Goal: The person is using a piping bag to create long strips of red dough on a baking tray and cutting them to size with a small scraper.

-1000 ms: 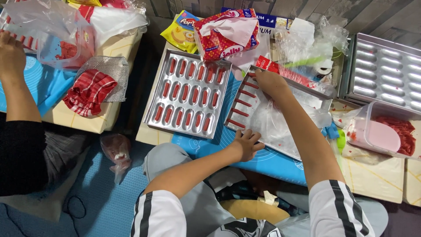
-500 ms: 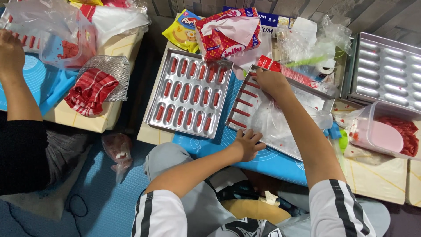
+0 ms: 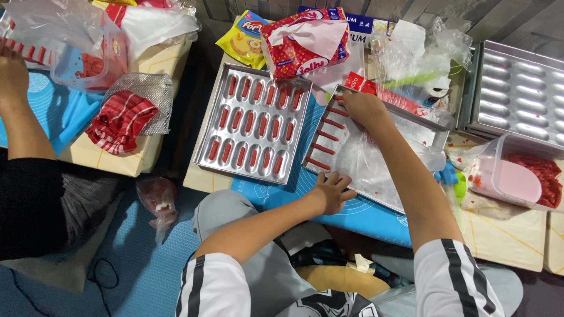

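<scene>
A low bench (image 3: pixel 505 235) covered with a blue mat (image 3: pixel 364 211) stands over a blue floor, crowded with trays, bags and packets. The left hand (image 3: pixel 330 191) lies flat with fingers spread on the mat, holding nothing, its fingertips touching the near edge of a metal tray (image 3: pixel 376 149). That tray sits tilted at the middle of the bench and is partly covered by a clear plastic bag (image 3: pixel 376 158); a column of red sticks (image 3: pixel 328 138) fills its left side. The right hand (image 3: pixel 363 107) rests at the far left corner of this tray, fingers curled down onto the topmost stick; whether it pinches one cannot be told. Just left of it lies a second tray (image 3: pixel 252 126), its moulds filled with red pieces in rows. An empty mould tray (image 3: pixel 520 94) stands at the far right, and near it a clear tub (image 3: pixel 517 176) holds red pieces and something pink. A red tissue pack (image 3: pixel 305 38) sits behind the trays. At the left, another person's hand (image 3: pixel 13 73) rests by a plastic bag (image 3: pixel 70 41), with a red striped cloth (image 3: pixel 120 120) close by.
</scene>
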